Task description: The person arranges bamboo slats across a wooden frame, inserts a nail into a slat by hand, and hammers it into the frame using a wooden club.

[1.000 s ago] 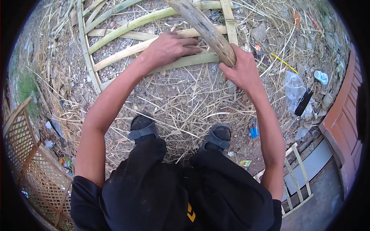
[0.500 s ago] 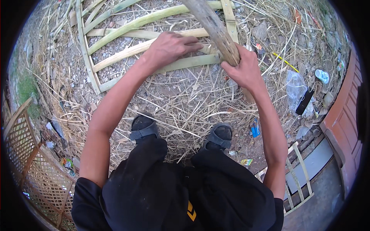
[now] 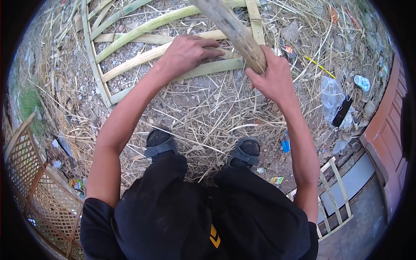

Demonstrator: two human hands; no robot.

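Observation:
My right hand (image 3: 274,74) is closed around the lower end of a thick, weathered wooden stick (image 3: 232,30), which slants up and left out of the picture. Under it lies a frame of split bamboo slats, its right upright (image 3: 255,19) close to the stick. My left hand (image 3: 187,53) rests palm down on the frame with fingers stretched right and a little apart. They lie over a pale slat (image 3: 134,62), just above the lowest green slat (image 3: 212,68). What the fingertips touch is partly hidden.
Dry straw-like strips (image 3: 203,117) litter the stony ground around my sandals (image 3: 245,151). Right are a yellow stick (image 3: 320,67), a plastic bag (image 3: 331,95), a cup (image 3: 362,83) and a reddish-brown panelled board (image 3: 385,130). A woven lattice panel (image 3: 37,186) stands at left; a small slatted frame (image 3: 340,184) lies lower right.
The stick and my right hand have shifted slightly left and up. The bamboo frame also sits a little further left and up in the picture. My left hand stays on the slats.

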